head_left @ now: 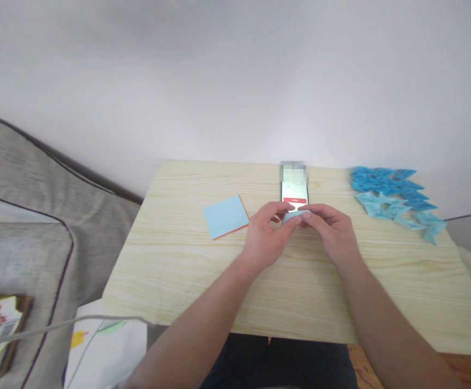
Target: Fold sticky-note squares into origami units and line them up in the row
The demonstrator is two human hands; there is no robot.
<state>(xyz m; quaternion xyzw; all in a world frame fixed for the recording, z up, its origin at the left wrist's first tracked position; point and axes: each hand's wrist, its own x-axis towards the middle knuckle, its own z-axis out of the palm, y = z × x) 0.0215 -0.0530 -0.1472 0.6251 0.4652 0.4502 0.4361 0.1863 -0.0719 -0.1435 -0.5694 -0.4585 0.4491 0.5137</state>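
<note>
My left hand (265, 232) and my right hand (330, 229) meet over the middle of a light wooden table (178, 259). Both pinch a small folded piece of light blue paper (293, 216) between thumbs and fingertips. Just behind the hands a phone (294, 186) lies flat with its screen lit. A stack of light blue square paper with an orange edge (226, 216) lies to the left of my left hand.
Several folded blue paper pieces (395, 200) are spread over the table's far right corner. A grey sofa (28, 216) stands to the left, with a white bag (105, 351) and a cable by the table's near left corner. A white wall is behind.
</note>
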